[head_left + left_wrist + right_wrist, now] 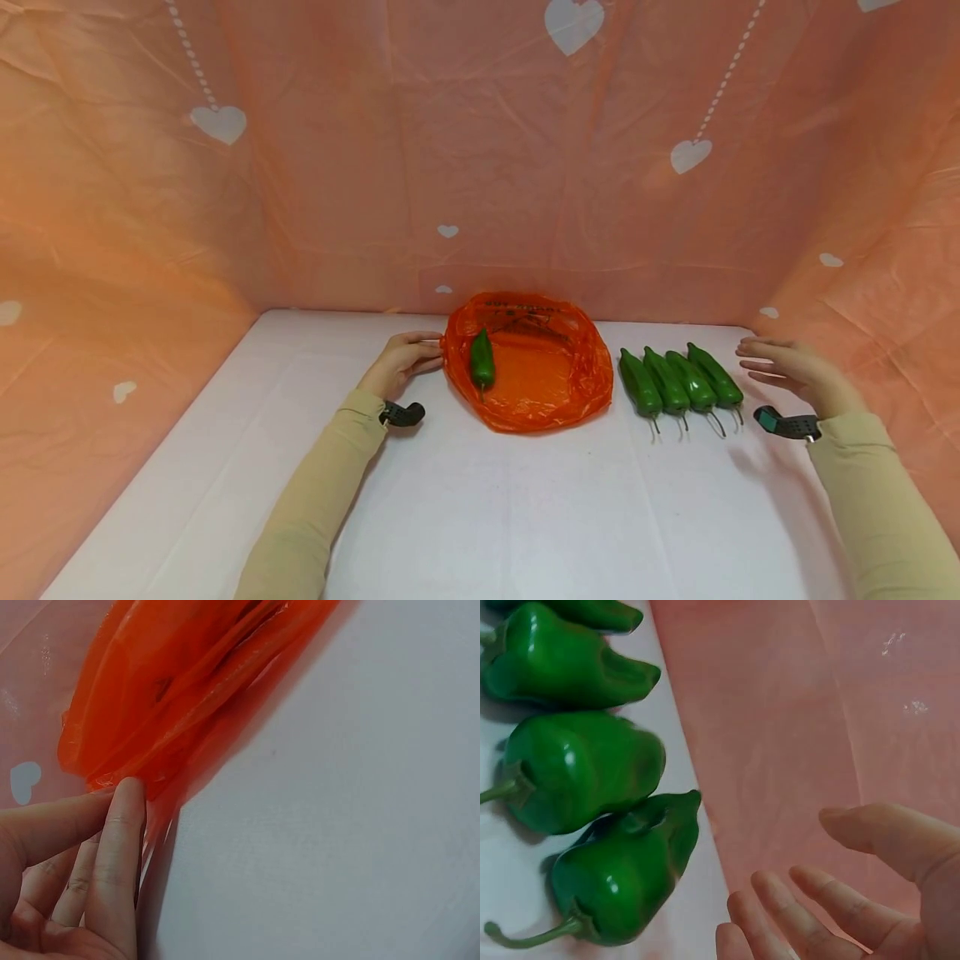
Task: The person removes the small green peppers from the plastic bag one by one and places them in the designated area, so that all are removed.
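An orange-red plastic bag [528, 417] lies on the white table with its mouth spread wide. One green pepper [482, 360] is inside it, toward its left side. At the bag's left rim, my left hand [401, 360] pinches the plastic between thumb and fingertips; the left wrist view shows the gathered bag [187, 697] at those fingertips. To the right of the bag, several green peppers [671, 383] lie side by side, stems toward me. Just right of that row, my right hand [795, 371] holds nothing, its fingers apart from the nearest pepper [626, 877].
A pink-orange cloth [480, 167] with white hearts hangs behind the table and along both sides. The white tabletop [570, 517] stretches in front of the bag and peppers. A dark band with a small device [783, 422] sits on each wrist.
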Demonstrator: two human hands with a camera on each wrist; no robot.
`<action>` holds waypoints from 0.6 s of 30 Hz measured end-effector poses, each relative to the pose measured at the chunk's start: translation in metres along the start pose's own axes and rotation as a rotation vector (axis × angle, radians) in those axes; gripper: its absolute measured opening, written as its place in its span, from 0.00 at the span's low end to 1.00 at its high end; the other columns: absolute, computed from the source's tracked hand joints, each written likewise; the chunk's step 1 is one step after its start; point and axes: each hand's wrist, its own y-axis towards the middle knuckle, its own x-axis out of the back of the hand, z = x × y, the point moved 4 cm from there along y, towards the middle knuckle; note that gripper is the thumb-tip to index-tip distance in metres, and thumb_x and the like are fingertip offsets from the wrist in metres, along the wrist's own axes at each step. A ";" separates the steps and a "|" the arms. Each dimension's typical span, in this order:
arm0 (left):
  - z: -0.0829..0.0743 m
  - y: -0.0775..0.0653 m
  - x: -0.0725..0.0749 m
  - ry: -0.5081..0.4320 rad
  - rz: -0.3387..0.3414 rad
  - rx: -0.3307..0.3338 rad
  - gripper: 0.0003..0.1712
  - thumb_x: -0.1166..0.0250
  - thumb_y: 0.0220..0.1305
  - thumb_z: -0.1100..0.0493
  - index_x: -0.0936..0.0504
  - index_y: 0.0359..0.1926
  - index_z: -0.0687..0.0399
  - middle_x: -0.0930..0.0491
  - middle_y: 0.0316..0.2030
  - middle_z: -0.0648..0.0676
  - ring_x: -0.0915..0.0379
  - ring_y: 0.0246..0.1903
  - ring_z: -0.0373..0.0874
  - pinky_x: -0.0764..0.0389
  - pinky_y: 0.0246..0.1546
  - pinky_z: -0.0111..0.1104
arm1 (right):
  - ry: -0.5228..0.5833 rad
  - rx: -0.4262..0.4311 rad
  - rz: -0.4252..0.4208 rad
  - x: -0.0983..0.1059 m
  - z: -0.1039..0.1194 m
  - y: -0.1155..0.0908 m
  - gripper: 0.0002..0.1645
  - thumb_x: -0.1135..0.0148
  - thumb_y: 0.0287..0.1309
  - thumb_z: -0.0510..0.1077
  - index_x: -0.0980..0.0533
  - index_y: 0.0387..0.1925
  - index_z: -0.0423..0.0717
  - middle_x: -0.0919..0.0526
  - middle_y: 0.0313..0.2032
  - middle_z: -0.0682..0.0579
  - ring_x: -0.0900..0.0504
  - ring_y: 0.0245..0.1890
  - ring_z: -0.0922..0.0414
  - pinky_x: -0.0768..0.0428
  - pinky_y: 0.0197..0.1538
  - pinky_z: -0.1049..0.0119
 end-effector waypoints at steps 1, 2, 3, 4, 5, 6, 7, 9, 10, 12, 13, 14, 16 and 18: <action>0.000 0.000 0.000 0.003 0.001 0.000 0.24 0.39 0.63 0.72 0.28 0.61 0.64 0.22 0.48 0.63 0.19 0.40 0.48 0.20 0.47 0.36 | -0.006 0.012 -0.001 -0.001 0.002 0.000 0.22 0.50 0.71 0.48 0.35 0.58 0.39 0.21 0.36 0.70 0.20 0.38 0.71 0.19 0.46 0.68; 0.000 0.000 0.000 0.004 -0.001 0.001 0.24 0.39 0.63 0.72 0.28 0.61 0.64 0.22 0.48 0.63 0.19 0.40 0.48 0.20 0.47 0.36 | 0.000 0.018 -0.005 -0.001 0.004 0.001 0.22 0.49 0.70 0.48 0.35 0.58 0.39 0.22 0.37 0.71 0.20 0.38 0.71 0.19 0.46 0.69; 0.000 0.001 0.000 0.005 -0.001 0.000 0.24 0.39 0.63 0.72 0.28 0.61 0.64 0.22 0.48 0.63 0.19 0.40 0.48 0.20 0.48 0.36 | 0.008 0.026 -0.003 -0.002 0.006 0.001 0.20 0.49 0.70 0.47 0.33 0.57 0.41 0.23 0.38 0.72 0.20 0.39 0.71 0.19 0.46 0.70; 0.000 0.001 0.000 0.007 -0.001 -0.001 0.24 0.39 0.63 0.72 0.28 0.61 0.64 0.22 0.48 0.63 0.19 0.40 0.47 0.20 0.48 0.37 | 0.019 0.034 -0.001 -0.003 0.007 0.001 0.17 0.48 0.70 0.47 0.30 0.55 0.45 0.24 0.39 0.73 0.21 0.39 0.71 0.19 0.46 0.71; 0.000 0.001 0.000 0.009 0.000 -0.003 0.24 0.39 0.63 0.72 0.28 0.61 0.64 0.22 0.48 0.63 0.19 0.39 0.47 0.20 0.48 0.37 | 0.030 0.046 0.001 -0.003 0.009 0.001 0.12 0.48 0.70 0.46 0.27 0.52 0.50 0.25 0.39 0.73 0.21 0.40 0.71 0.19 0.46 0.72; 0.000 0.001 0.000 0.010 0.000 -0.005 0.24 0.39 0.63 0.72 0.28 0.61 0.64 0.22 0.47 0.63 0.19 0.39 0.47 0.20 0.48 0.37 | 0.042 0.057 0.001 -0.004 0.011 0.002 0.08 0.48 0.70 0.46 0.25 0.47 0.55 0.25 0.40 0.74 0.20 0.40 0.71 0.19 0.45 0.72; 0.000 0.001 0.000 0.010 0.000 -0.007 0.24 0.40 0.63 0.72 0.28 0.61 0.65 0.22 0.47 0.63 0.19 0.39 0.47 0.20 0.48 0.37 | 0.052 0.069 0.004 -0.005 0.013 0.002 0.08 0.48 0.70 0.46 0.23 0.43 0.60 0.25 0.40 0.74 0.20 0.40 0.70 0.20 0.45 0.73; 0.000 0.001 -0.001 0.006 -0.002 -0.012 0.23 0.39 0.63 0.72 0.28 0.60 0.65 0.22 0.47 0.62 0.19 0.38 0.47 0.20 0.48 0.37 | 0.085 0.096 0.017 -0.007 0.017 0.004 0.12 0.49 0.70 0.44 0.22 0.37 0.65 0.24 0.41 0.73 0.20 0.41 0.69 0.20 0.45 0.73; 0.000 0.001 -0.001 0.006 -0.003 -0.015 0.23 0.39 0.63 0.72 0.28 0.60 0.65 0.22 0.47 0.62 0.19 0.38 0.47 0.20 0.48 0.37 | 0.093 0.112 0.027 -0.008 0.019 0.004 0.13 0.49 0.71 0.43 0.22 0.37 0.66 0.25 0.42 0.72 0.20 0.41 0.69 0.20 0.45 0.73; 0.000 0.001 -0.002 0.002 -0.005 -0.020 0.23 0.39 0.63 0.72 0.28 0.60 0.65 0.22 0.46 0.62 0.19 0.38 0.47 0.20 0.48 0.38 | 0.119 0.141 0.043 -0.011 0.023 0.007 0.14 0.50 0.71 0.42 0.21 0.38 0.64 0.25 0.42 0.71 0.20 0.41 0.68 0.20 0.45 0.72; 0.000 0.001 -0.002 0.002 -0.003 -0.021 0.24 0.39 0.63 0.72 0.28 0.60 0.65 0.22 0.46 0.62 0.19 0.38 0.47 0.20 0.48 0.38 | 0.133 0.151 0.053 -0.012 0.025 0.008 0.14 0.50 0.71 0.41 0.21 0.38 0.63 0.24 0.43 0.70 0.20 0.42 0.67 0.19 0.46 0.72; -0.001 0.001 -0.002 0.000 -0.003 -0.022 0.24 0.39 0.63 0.72 0.28 0.60 0.66 0.22 0.46 0.62 0.19 0.37 0.47 0.20 0.48 0.38 | 0.146 0.163 0.065 -0.014 0.027 0.009 0.14 0.50 0.71 0.40 0.21 0.40 0.61 0.24 0.43 0.69 0.19 0.42 0.66 0.19 0.46 0.71; -0.001 0.001 -0.002 0.000 -0.003 -0.023 0.24 0.40 0.63 0.72 0.29 0.61 0.66 0.22 0.46 0.62 0.19 0.37 0.47 0.21 0.49 0.38 | 0.143 0.170 0.083 -0.018 0.031 0.011 0.11 0.51 0.71 0.40 0.24 0.47 0.54 0.23 0.43 0.69 0.19 0.43 0.66 0.20 0.46 0.72; -0.001 0.001 -0.002 -0.003 -0.001 -0.026 0.24 0.40 0.63 0.73 0.29 0.61 0.66 0.22 0.45 0.62 0.19 0.37 0.47 0.21 0.49 0.38 | 0.135 0.164 0.093 -0.022 0.035 0.014 0.17 0.52 0.72 0.41 0.32 0.59 0.43 0.21 0.42 0.69 0.20 0.43 0.67 0.20 0.46 0.72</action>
